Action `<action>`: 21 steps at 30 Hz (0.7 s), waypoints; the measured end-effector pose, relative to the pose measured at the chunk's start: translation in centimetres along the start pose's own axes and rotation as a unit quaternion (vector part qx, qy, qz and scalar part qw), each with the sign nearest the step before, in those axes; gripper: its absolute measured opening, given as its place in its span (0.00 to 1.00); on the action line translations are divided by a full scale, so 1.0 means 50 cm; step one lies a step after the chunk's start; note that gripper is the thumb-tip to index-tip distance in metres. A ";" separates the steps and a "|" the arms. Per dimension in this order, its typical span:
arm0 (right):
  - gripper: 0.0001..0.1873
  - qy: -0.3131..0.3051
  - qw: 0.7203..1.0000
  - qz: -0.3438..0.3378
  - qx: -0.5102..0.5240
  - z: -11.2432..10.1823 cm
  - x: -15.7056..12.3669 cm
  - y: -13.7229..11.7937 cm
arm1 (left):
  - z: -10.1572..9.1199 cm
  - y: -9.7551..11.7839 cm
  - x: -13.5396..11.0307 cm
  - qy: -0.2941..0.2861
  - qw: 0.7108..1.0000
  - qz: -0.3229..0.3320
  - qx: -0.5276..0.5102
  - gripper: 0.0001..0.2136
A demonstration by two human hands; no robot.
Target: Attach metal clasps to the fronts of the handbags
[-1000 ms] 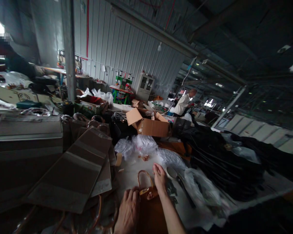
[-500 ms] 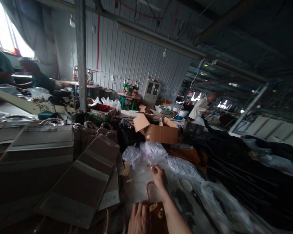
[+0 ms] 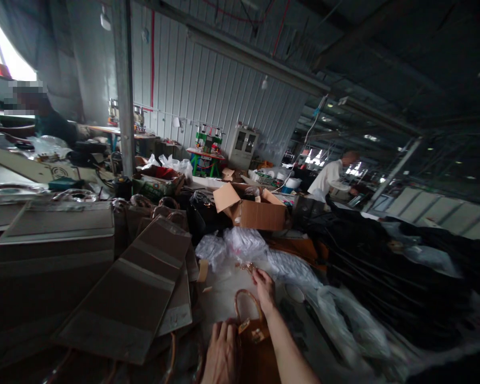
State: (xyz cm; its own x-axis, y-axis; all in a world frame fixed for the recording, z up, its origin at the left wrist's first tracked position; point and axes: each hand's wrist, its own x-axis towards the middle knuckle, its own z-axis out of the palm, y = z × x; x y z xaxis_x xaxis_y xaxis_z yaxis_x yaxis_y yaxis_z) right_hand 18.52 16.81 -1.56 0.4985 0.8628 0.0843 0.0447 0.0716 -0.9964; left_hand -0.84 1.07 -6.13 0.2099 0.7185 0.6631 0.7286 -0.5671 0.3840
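A brown handbag [image 3: 256,346] with a looped top handle and gold-coloured metal fittings lies at the bottom centre. My left hand [image 3: 222,349] rests along its left side, fingers together and bent over the edge. Farther forward, my right hand [image 3: 265,289] reaches past the handle, thumb and fingers closed together at a few small gold-coloured metal pieces [image 3: 248,266]. These pieces are too small to make out in detail. My right forearm hides part of the bag's right side.
Stacked grey-brown covered bags [image 3: 124,288] fill the left. Crumpled clear plastic [image 3: 246,245] and an open cardboard box [image 3: 262,215] stand ahead. A black heap [image 3: 384,266] lies to the right. One person in white [image 3: 326,178] and others at far left are in the background.
My right hand has shifted slightly, and more of the small metal pieces show at its fingertips. The bag's handle and fittings show more fully. My left hand stays at the bag.
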 end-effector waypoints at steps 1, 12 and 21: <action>0.34 -0.003 1.000 0.005 0.025 -0.006 -0.008 -0.009 | -0.002 -0.001 0.000 0.008 1.000 0.005 -0.005 0.16; 0.20 -0.115 0.967 0.089 0.210 -0.048 -0.184 -0.121 | -0.049 0.012 0.008 0.036 0.969 -0.134 -0.204 0.20; 0.20 -0.144 0.958 0.140 0.203 -0.085 -0.344 -0.106 | -0.099 0.034 0.038 0.059 0.954 -0.170 -0.240 0.24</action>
State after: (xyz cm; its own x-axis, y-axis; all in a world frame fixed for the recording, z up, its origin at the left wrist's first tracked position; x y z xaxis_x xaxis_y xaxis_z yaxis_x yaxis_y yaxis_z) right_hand 13.37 -0.55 2.30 0.1790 0.9748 -0.1334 -0.4255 -0.0455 -0.9038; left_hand -2.42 -0.51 -1.05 -0.0804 0.8597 0.5044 0.3537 -0.4485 0.8208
